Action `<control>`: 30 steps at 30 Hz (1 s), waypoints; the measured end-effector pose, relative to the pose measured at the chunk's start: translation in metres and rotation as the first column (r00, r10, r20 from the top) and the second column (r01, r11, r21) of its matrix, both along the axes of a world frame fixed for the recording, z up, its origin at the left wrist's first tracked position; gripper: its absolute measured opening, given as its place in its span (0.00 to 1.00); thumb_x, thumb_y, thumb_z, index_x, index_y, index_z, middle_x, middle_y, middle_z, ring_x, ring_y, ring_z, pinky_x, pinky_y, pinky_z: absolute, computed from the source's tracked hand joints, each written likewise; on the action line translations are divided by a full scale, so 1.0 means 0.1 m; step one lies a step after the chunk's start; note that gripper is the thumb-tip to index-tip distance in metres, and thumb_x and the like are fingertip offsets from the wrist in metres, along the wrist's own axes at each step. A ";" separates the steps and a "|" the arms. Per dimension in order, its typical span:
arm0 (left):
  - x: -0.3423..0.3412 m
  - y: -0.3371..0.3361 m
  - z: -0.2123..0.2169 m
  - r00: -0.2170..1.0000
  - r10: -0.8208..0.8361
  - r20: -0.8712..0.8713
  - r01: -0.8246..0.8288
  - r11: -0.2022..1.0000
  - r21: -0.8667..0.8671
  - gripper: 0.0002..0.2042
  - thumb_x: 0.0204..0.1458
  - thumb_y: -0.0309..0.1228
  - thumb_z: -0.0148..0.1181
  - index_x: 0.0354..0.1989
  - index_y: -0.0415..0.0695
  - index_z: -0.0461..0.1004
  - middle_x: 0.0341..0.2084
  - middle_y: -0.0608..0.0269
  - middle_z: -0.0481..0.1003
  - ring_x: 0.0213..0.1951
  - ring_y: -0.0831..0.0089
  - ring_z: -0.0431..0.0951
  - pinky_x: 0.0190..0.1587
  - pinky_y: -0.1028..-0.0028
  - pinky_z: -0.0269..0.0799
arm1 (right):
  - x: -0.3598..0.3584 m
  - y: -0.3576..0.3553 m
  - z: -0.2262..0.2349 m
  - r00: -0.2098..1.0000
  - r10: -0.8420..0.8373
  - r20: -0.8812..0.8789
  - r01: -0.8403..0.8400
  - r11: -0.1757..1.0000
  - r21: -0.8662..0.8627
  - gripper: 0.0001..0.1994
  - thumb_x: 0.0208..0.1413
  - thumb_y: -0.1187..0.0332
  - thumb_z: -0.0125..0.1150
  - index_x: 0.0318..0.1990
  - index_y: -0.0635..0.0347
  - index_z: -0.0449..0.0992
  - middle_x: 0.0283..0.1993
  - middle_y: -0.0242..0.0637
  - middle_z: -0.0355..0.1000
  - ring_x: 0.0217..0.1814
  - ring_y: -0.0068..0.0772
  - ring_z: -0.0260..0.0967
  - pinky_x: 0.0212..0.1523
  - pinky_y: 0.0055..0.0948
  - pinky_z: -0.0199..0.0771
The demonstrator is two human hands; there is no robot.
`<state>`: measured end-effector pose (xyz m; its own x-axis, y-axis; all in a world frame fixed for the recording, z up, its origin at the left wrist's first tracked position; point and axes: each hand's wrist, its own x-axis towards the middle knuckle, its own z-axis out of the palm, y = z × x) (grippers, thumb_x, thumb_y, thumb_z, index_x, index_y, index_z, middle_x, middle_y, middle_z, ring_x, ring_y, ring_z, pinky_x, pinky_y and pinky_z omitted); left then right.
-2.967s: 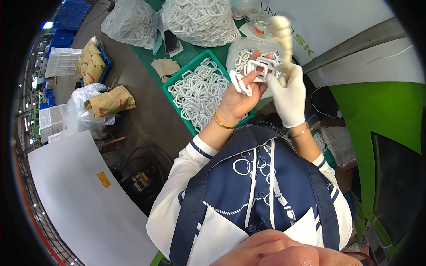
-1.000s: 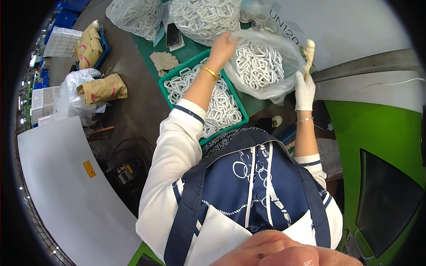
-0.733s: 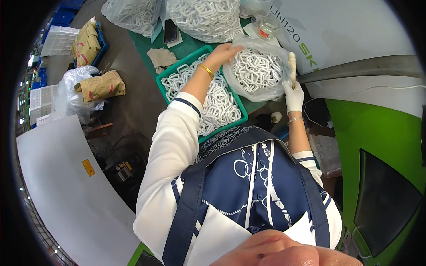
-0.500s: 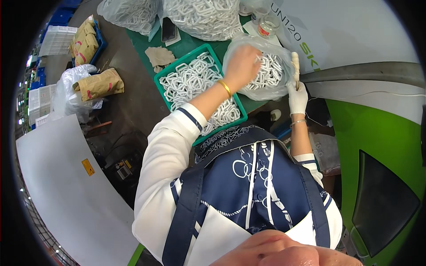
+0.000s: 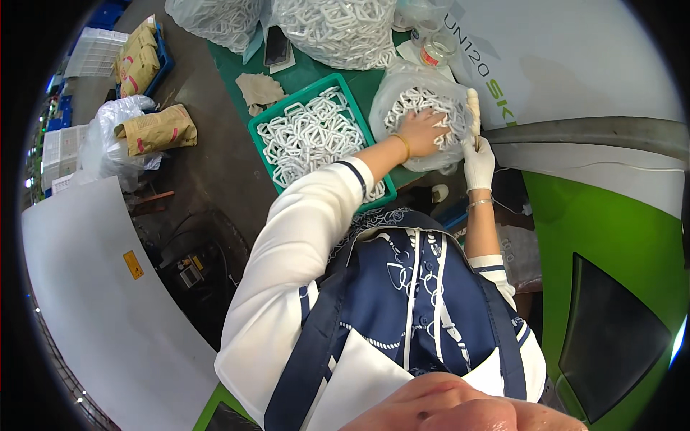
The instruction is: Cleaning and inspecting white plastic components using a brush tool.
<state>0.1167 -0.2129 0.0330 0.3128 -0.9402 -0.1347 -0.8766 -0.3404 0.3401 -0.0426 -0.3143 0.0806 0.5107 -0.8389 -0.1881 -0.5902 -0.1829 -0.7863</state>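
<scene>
My bare left hand (image 5: 422, 132), with a gold bracelet at the wrist, lies on white plastic links (image 5: 415, 99) inside a clear plastic bag (image 5: 381, 108). Its fingers are stretched out over the links. At the bag's right side, my right hand (image 5: 479, 167) wears a white glove and is closed. A knobbly cream handle-shaped thing (image 5: 472, 108) stands up from it; its exact kind is unclear. Under my left forearm stands a green tray (image 5: 260, 149) full of similar white links (image 5: 309, 133); the forearm hides part of it.
Two larger bags of white links, one a full bag (image 5: 338, 32), stand at the table's far side. A phone (image 5: 276, 47), a crumpled beige cloth (image 5: 260, 92) and a glass jar (image 5: 438, 49) lie around. A grey and green machine (image 5: 604, 208) borders the right.
My left hand has come down onto the links in the bag, moving right and nearer. The bag's mouth has shifted slightly. My right hand stays beside the bag.
</scene>
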 end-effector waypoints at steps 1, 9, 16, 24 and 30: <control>0.06 0.06 0.06 0.988 -0.130 -0.081 0.138 0.985 0.105 0.29 0.48 0.43 0.64 0.63 0.68 0.69 0.70 0.63 0.56 0.70 0.51 0.53 0.68 0.49 0.49 | -0.03 -0.06 -0.09 0.999 -0.015 0.044 0.016 1.000 -0.026 0.17 0.57 0.59 0.62 0.42 0.69 0.76 0.29 0.43 0.74 0.31 0.30 0.71 0.38 0.31 0.71; 0.65 0.33 0.43 0.907 0.257 -0.334 -0.319 0.937 -0.146 0.24 0.51 0.36 0.62 0.59 0.52 0.73 0.64 0.49 0.65 0.64 0.47 0.63 0.64 0.57 0.64 | -0.13 -0.06 -0.24 1.000 -0.023 0.004 0.023 0.996 -0.086 0.21 0.58 0.56 0.63 0.45 0.69 0.75 0.36 0.47 0.77 0.37 0.38 0.74 0.44 0.33 0.73; 0.86 0.63 0.67 0.893 0.175 -0.414 -0.390 0.758 -0.522 0.16 0.56 0.24 0.54 0.53 0.41 0.74 0.50 0.50 0.74 0.51 0.53 0.75 0.57 0.64 0.71 | -0.14 0.05 -0.10 0.998 -0.054 -0.014 0.052 0.990 -0.130 0.22 0.62 0.55 0.59 0.53 0.66 0.71 0.39 0.48 0.76 0.40 0.45 0.75 0.46 0.38 0.73; 0.91 2.07 0.26 0.848 0.518 -0.114 -0.525 0.792 -0.311 0.14 0.50 0.26 0.59 0.46 0.46 0.80 0.46 0.55 0.77 0.51 0.52 0.74 0.55 0.59 0.70 | -0.38 0.21 0.08 1.000 -0.005 0.003 0.005 0.982 -0.188 0.18 0.66 0.58 0.53 0.52 0.65 0.73 0.32 0.42 0.73 0.33 0.35 0.70 0.40 0.34 0.71; 0.62 2.10 0.19 0.903 0.416 -0.106 -0.429 0.882 -0.192 0.23 0.44 0.28 0.66 0.52 0.46 0.77 0.50 0.55 0.74 0.55 0.51 0.69 0.60 0.59 0.65 | -0.27 0.34 0.20 0.999 0.042 -0.013 -0.043 0.989 -0.142 0.17 0.66 0.59 0.53 0.51 0.64 0.73 0.32 0.42 0.74 0.33 0.36 0.71 0.40 0.35 0.72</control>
<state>0.1785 -0.0033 0.0517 0.6843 -0.7290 0.0161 -0.6409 -0.5908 0.4900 -0.0697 -0.2802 0.1005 0.5454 -0.8349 -0.0732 -0.5867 -0.3180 -0.7448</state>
